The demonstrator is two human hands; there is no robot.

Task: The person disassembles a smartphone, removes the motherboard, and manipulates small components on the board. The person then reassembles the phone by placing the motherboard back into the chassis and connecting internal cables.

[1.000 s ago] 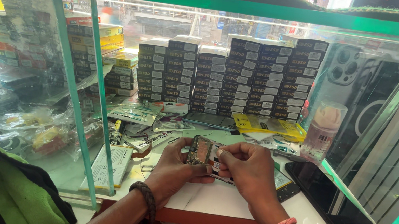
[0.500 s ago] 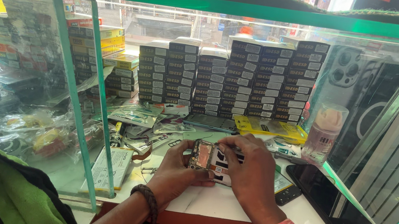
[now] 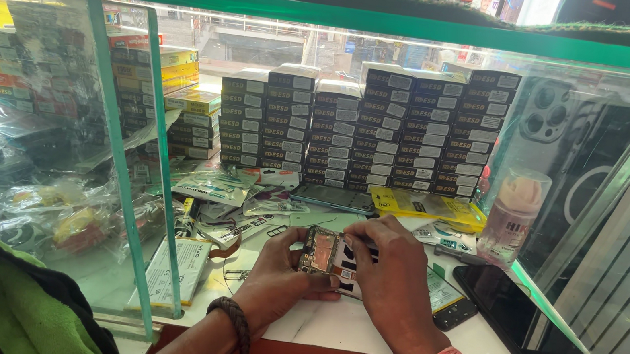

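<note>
At the far left, a black and green cloth (image 3: 6,307) lies in the near corner, outside a glass partition (image 3: 117,167) behind which plastic-wrapped parts are heaped. Just right of the glass a flat phone battery (image 3: 177,268) rests on the white table (image 3: 327,333).

The left hand (image 3: 277,277), a dark braided band at its wrist, comes up from below. Its grip is closed around the left edge and underside of an opened smartphone (image 3: 325,255) with its circuit board showing, thumb along the near side. The phone is held just above the table, near the front edge, roughly in the middle of the scene.

The right hand (image 3: 390,280), with a pink band at the wrist, covers the phone's right part. Its grip is curled, fingertips pressed down on the top edge of the board; whether they pinch some small part there cannot be told, as the fingers hide it.

Behind the hands, loose packets and small tools are scattered, then another phone (image 3: 332,197) lying flat, and a wall of stacked dark small boxes (image 3: 371,123). Right of them lies a yellow packet (image 3: 428,208), and beside it stands a clear plastic bottle (image 3: 513,215). At the far right a black phone (image 3: 526,327) lies screen-up on the table, touching the slanted glass side.
</note>
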